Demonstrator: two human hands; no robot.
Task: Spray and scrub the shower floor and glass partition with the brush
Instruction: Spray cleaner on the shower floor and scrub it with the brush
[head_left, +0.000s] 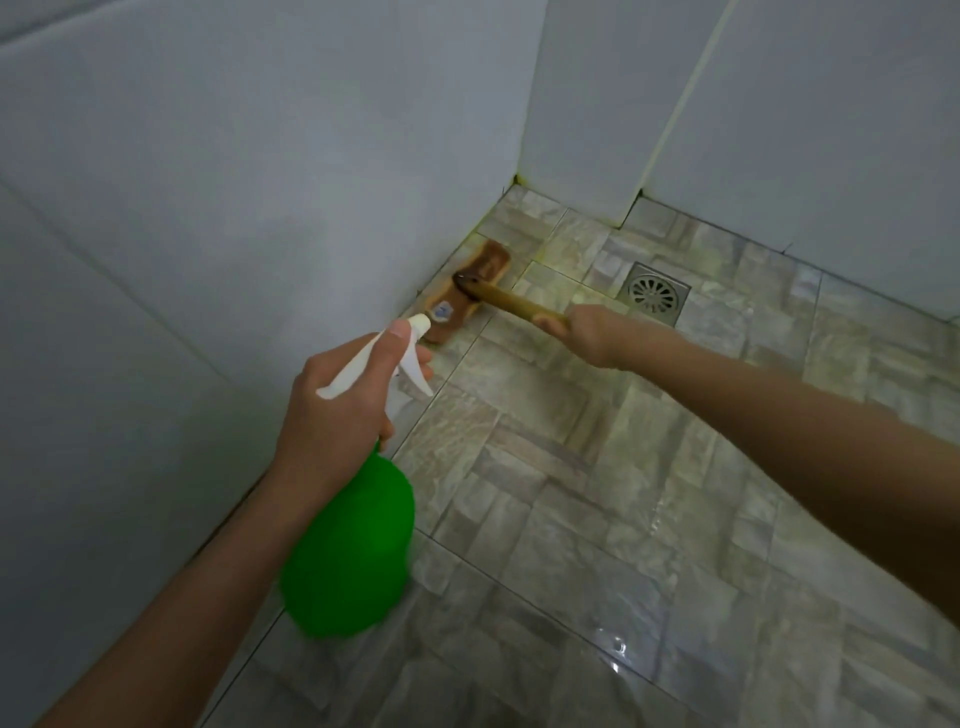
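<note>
A green spray bottle (348, 551) with a white trigger head hangs in my left hand (343, 405), which grips its neck; the thumb lies along the top and a finger curls on the trigger. The nozzle points toward the far corner. A brown wooden scrub brush (470, 293) lies bristles-down on the stone-pattern shower floor (597, 493), against the foot of the left wall. My right hand (592, 332) grips its yellowish handle, arm stretched out from the right.
White tiled walls (218, 223) close in the left and back. A square metal floor drain (655, 297) sits just right of the brush. The floor tiles look wet and shiny near the lower right.
</note>
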